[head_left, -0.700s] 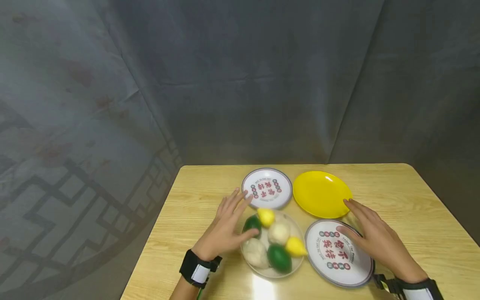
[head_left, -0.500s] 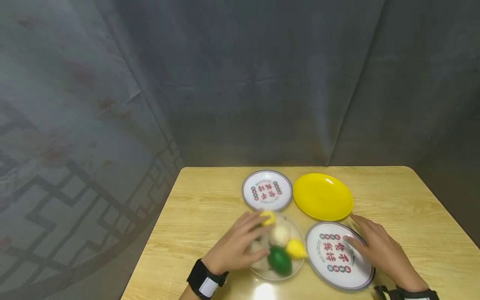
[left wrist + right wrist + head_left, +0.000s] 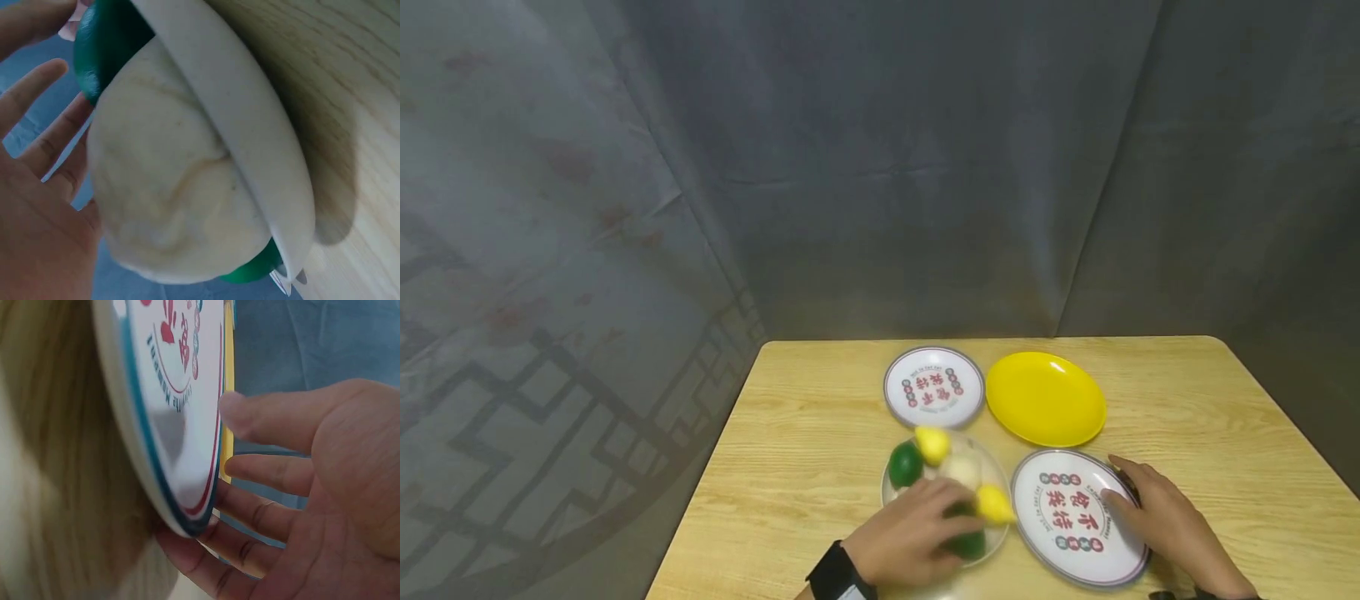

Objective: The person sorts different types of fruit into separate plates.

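Observation:
My left hand [image 3: 917, 537] reaches over a shallow cream bowl [image 3: 250, 125], its thumb and fingers spread about a smooth dark green, egg-shaped piece [image 3: 967, 546]. In the left wrist view a fingertip is right at the green surface [image 3: 112, 47], and a large cream, creased round piece [image 3: 175, 175] fills the middle. Two yellow lemons [image 3: 995, 504], another green piece [image 3: 906, 464] and a pale round one [image 3: 961, 471] share the bowl. My right hand [image 3: 1165, 517] rests at the rim of a printed white plate [image 3: 1105, 558], thumb over its face, fingers loosely along the edge.
Behind the bowl lies a smaller printed white plate [image 3: 934, 387], with a yellow plate [image 3: 1045, 400] to its right. Everything stands on a light wooden table [image 3: 805, 433]. Grey cloth [image 3: 895, 208] hangs beyond the far edge.
My left hand has moved right and nearer the body, from the bowl's left side to the near green piece. My right hand has drawn back from the yellow plate to the printed plate's rim.

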A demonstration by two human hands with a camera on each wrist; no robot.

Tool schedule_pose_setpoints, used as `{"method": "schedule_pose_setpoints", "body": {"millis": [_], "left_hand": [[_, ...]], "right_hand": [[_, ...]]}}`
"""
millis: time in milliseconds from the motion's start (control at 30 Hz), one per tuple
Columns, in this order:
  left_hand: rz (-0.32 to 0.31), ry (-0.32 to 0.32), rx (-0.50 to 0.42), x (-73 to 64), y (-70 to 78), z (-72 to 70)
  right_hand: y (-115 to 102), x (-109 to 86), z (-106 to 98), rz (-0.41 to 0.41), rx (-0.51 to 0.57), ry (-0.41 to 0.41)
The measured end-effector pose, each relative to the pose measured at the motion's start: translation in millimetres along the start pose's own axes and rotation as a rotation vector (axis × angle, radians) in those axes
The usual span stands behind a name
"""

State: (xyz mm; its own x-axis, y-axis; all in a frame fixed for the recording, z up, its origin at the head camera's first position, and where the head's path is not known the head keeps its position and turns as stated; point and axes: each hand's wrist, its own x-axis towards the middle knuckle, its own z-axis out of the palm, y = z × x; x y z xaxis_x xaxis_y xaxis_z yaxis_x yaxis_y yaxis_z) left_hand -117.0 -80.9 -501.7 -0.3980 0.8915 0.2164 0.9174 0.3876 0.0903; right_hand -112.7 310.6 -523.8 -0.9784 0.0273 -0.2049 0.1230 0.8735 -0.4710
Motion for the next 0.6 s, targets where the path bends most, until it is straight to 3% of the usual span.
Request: {"method": "schedule_pose_setpoints", "body": {"millis": [233,600], "left_hand": [[0.004,-0.029,0.064,3.8,-1.0,7.0],[0.012,-0.08,0.075,5.2,1.4,4.4]], "right_hand": [[0.3,-1.9,5.6,-0.038,0.024,0.053],[-0.9,-1.1,3.9,-0.025,0.043,0.047]]}}
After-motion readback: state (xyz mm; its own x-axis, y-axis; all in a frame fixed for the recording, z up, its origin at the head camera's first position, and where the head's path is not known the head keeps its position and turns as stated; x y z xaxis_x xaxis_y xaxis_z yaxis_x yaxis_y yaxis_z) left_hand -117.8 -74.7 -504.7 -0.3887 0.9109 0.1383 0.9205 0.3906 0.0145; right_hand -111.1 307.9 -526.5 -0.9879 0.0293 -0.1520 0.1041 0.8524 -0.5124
